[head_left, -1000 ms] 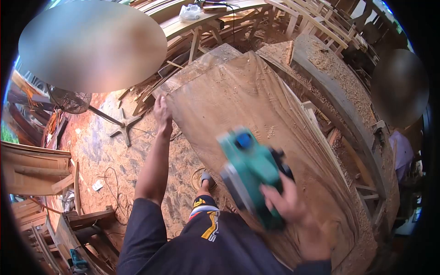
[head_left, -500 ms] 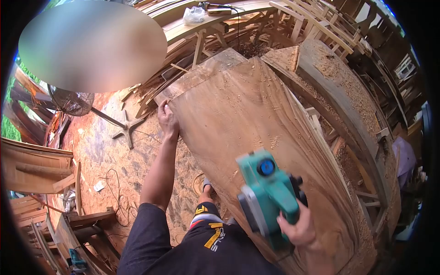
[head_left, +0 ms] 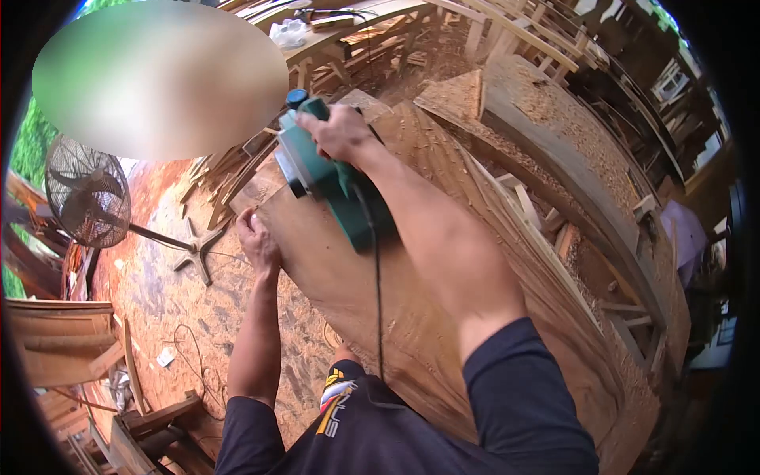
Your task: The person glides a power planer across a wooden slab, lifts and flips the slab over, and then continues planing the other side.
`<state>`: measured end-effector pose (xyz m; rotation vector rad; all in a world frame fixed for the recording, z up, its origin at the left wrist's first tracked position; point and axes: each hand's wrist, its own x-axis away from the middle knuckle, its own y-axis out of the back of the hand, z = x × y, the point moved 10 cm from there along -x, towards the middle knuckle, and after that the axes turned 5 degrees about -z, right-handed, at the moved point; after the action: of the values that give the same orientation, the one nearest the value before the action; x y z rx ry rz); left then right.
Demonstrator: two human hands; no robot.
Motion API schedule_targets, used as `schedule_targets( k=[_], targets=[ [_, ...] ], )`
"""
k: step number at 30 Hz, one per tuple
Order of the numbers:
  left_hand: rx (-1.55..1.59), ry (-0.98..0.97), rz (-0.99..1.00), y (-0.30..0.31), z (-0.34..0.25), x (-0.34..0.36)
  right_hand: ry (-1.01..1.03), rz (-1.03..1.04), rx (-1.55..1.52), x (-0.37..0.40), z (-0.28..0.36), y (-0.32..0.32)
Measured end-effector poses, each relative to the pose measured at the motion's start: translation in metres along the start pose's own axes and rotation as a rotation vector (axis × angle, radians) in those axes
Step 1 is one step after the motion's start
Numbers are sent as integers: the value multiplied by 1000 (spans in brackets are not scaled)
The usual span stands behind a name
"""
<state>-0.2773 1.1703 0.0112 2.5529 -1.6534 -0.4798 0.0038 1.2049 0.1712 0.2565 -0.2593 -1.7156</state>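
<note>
A teal power planer (head_left: 321,170) rests on the far part of a wide brown wooden slab (head_left: 396,277). My right hand (head_left: 344,133) is wrapped round its handle, my arm stretched across the slab. From the tool's rear a dark cord runs back toward my body. At the slab's left edge, near its far corner, my left hand (head_left: 259,237) grips the wood with curled fingers. Wood shavings lie scattered on the slab's surface.
A fan (head_left: 87,190) with a star-shaped base (head_left: 194,251) stands on the shavings-covered floor at left. Beyond the slab is a bench with a plastic bag (head_left: 288,33). Thick, dusty timber (head_left: 554,158) lies at right. Stacked wood stands at lower left.
My right hand has pushed the planer from the near right part of the slab to its far left end. My left hand still holds the edge. The view has shifted slightly.
</note>
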Motion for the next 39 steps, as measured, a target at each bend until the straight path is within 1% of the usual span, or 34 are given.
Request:
schedule_targets(
  k=[2,3,6,7,8,9,10,11,12,13,14,15,16,17,18,19,21,24,28,32,34,36,38,39],
  targets=[
    [-73,-52,7,2,-2,-3,-75,-41,-145,-5,-9,1],
    [-108,-81,12,2,-4,-6,-101,-23,-176,0,-18,1],
    [-283,-266,33,0,-27,-6,-174,14,-253,73,-32,20],
    [-422,-334,77,-6,-45,-2,-170,27,-276,111,-34,31],
    [-498,-378,128,-15,-49,0,-168,38,-299,159,-34,46],
    [-573,-423,174,-24,-52,-1,-156,51,-306,213,-20,65],
    [-651,-466,215,-31,-54,-4,-191,38,-267,263,-24,82],
    [-657,-378,349,-41,-50,-7,-254,64,-254,315,-26,98],
    [-705,-341,354,-44,-57,-4,-308,-9,-220,367,-33,118],
    [-753,-302,357,-47,-65,1,-356,-49,-163,421,-44,135],
    [-801,-263,359,-50,-68,4,-387,-69,-177,468,-39,150],
    [-887,-286,357,-54,-65,7,-370,-68,-166,515,-44,163],
    [-903,-282,343,-56,-66,10,-412,-137,-190,559,-53,173],
    [-920,-273,327,-55,-65,13,-403,-141,-134,602,-59,180],
    [-936,-269,311,-56,-65,12,-391,-148,-81,624,-63,186],
    [-929,-312,278,-56,-66,13,-394,-153,-80,620,-58,190],
    [-922,-312,276,-55,-64,12,-395,-170,-86,603,-51,184],
    [-925,-269,286,-53,-69,13,-356,-172,-129,538,-56,175],
    [-886,-291,272,-56,-65,11,-296,-189,-215,407,-53,154],
    [-866,-280,288,-53,-74,16,-247,-159,-131,271,-45,133],
    [-866,-280,285,-55,-72,16,-79,-182,-121,208,-41,124],
    [-879,-291,280,-55,-69,15,-178,-169,-138,153,-40,112],
    [-894,-288,276,-54,-68,13,-150,-145,-145,83,-47,97],
    [-900,-286,280,-56,-69,14,-153,-151,-101,50,-42,94]
  ],
)
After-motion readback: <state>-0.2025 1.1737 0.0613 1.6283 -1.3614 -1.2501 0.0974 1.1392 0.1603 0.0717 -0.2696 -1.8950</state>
